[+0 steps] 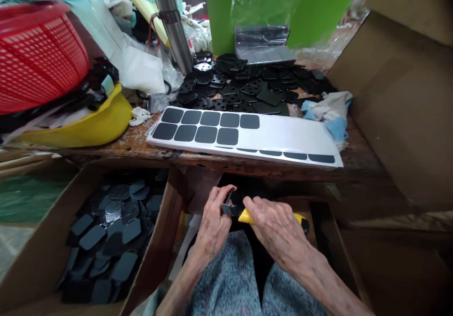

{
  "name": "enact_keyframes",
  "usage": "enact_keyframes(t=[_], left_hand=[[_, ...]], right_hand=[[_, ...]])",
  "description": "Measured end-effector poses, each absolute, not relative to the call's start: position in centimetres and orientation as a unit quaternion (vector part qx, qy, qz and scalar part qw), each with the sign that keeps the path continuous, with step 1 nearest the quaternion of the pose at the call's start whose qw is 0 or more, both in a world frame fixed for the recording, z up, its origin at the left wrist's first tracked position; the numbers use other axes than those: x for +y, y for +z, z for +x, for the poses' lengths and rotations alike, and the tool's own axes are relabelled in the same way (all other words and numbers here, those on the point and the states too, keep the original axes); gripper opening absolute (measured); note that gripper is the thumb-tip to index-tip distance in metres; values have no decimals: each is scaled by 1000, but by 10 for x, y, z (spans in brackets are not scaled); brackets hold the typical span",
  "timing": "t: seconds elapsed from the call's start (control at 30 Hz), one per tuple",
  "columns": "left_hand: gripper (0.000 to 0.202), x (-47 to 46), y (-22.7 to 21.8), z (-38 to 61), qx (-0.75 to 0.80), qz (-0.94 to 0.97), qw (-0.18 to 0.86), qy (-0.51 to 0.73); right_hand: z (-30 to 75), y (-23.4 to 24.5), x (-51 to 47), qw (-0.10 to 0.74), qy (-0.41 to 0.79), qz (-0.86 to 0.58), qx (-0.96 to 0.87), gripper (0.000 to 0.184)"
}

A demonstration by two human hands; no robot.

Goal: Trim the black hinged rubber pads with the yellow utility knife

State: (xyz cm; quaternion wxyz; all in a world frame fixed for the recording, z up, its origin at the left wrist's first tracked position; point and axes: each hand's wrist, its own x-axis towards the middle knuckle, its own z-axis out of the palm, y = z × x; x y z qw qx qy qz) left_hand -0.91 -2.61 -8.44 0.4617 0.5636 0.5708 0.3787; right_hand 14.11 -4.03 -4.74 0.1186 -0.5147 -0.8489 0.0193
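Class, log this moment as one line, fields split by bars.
left hand: holds dark piece | right hand: grips yellow-handled tool | sticker sheet: on bench

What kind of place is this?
Probably a workshop: a worn brown wooden bench carries a heap of flat black pieces, and the right hand grips a yellow-handled tool with a flat grey tip.

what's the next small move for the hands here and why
Probably a short, light stroke of the yellow-handled tool along the edge of the dark piece: the left hand pinches the piece, and the right hand holds the tool with its blade right by it. Whether they touch isn't clear.
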Motion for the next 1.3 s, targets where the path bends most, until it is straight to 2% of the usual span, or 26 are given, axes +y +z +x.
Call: enact_keyframes(t=[0.13,0.23,0.3,0.4,0.47,0.6,0.7,0.83,1.03,1.13,1.2,1.23,1.3], left_hand=[[33,-26,-87,-9,567,552,479,379],[33,-30,-83,-10,567,539,491,384],[32,-33,-79,-11,568,537,492,382],[26,-37,-73,-12,550,507,533,395],[22,-36,-70,-11,532,427,601,418],[21,-24,-66,-8,430,137,739,500],[20,-16,-65,-9,383,30,751,537],[22,-12,-68,-8,393,-24,737,549],[30,-10,-70,-15,386,-34,763,518],[32,-5,-62,-30,449,82,776,435],[34,0,-61,-43,534,242,730,351],[36,3,-62,-48,550,333,705,300],[41,7,-69,-56,540,458,671,218]], right_hand=[[146,-59,-45,175,8,-490,-854,27],[155,-74,-44,165,23,-504,-848,30],[167,-85,-38,138,62,-548,-823,29],[185,-99,-23,162,146,-600,-770,25],[189,-102,-19,205,243,-609,-727,23],[173,-100,-34,304,576,-590,-477,32],[154,-100,-54,386,677,-534,-327,35],[141,-96,-63,446,672,-515,-290,31],[146,-90,-55,462,630,-557,-281,37],[160,-87,-55,411,581,-636,-298,44],[171,-80,-54,360,545,-673,-348,47],[175,-75,-52,338,524,-675,-394,43],[180,-62,-46,292,485,-649,-508,26]])
